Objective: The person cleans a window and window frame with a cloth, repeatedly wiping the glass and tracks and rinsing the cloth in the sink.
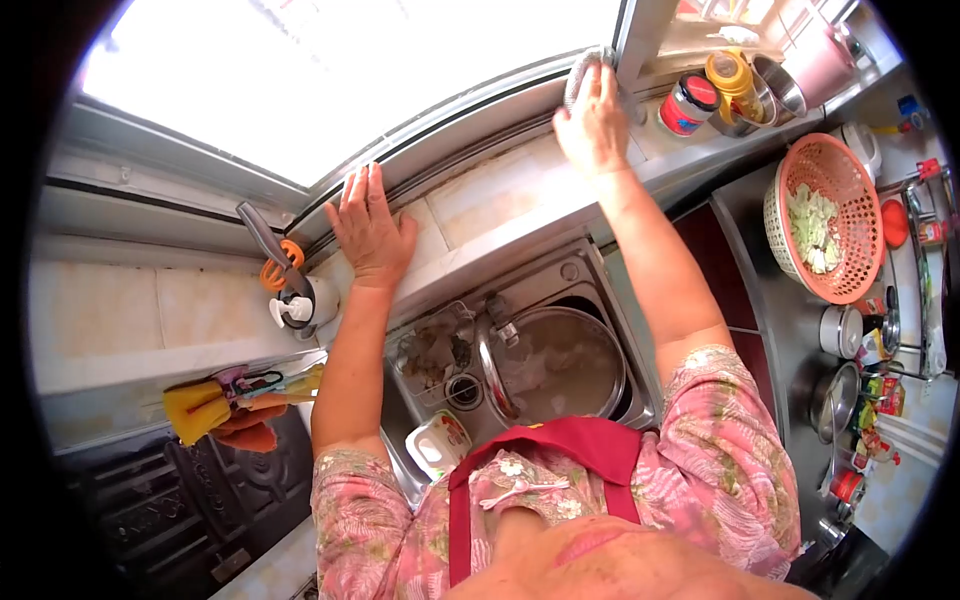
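Flat against the lower window frame (440, 125) rests my left hand (372, 225), its fingers stretched out and nothing in it. Farther right, my right hand (596, 125) presses a grey cloth (580, 80) to the frame near the window's corner post. The fingers lie over the cloth and partly hide it. Below both arms is a steel sink (570, 268) with a curved tap (490, 365). A round basin of cloudy water (565, 365) stands in the sink.
Right of my right hand, a red-lidded jar (690, 103) and a yellow-lidded jar (730, 75) stand on the sill. A colander (850, 210) holds chopped greens. At left, a utensil holder (318, 305) stands in the corner; cloths (200, 410) hang below it.
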Action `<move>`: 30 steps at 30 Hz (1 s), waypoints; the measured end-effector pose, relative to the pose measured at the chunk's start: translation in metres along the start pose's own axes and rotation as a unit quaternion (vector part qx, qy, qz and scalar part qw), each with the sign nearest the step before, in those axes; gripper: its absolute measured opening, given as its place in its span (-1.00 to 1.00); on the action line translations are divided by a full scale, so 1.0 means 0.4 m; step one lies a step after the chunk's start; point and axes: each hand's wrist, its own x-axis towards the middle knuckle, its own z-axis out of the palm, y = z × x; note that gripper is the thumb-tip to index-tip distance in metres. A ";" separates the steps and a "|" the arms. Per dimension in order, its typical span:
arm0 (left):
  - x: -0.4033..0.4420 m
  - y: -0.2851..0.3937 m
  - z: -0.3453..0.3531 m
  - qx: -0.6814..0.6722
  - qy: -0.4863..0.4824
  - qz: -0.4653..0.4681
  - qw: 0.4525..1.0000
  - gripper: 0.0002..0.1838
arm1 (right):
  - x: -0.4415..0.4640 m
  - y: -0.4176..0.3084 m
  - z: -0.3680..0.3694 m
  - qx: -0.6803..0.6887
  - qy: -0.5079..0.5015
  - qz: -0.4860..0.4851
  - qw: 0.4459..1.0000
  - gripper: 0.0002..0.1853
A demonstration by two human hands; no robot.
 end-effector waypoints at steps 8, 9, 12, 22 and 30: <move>0.000 0.014 -0.002 0.020 -0.009 0.003 1.000 -0.15 | -0.053 -0.065 0.076 0.052 0.132 -0.117 0.983 -0.66; 0.003 0.016 -0.004 0.016 -0.011 0.003 1.000 -0.15 | -0.082 -0.089 0.091 0.048 0.145 -0.169 0.974 -0.66; 0.001 0.008 -0.015 0.014 -0.020 0.009 1.000 -0.14 | -0.082 -0.078 0.091 0.044 0.164 -0.232 0.958 -0.63; 0.000 0.009 -0.008 0.002 -0.014 0.005 1.000 -0.11 | -0.050 -0.015 0.087 0.016 0.113 -0.144 0.983 -0.42; 0.003 0.000 -0.007 0.014 -0.011 0.028 0.999 -0.12 | 0.035 0.063 0.006 -0.264 0.045 -0.161 0.950 -0.57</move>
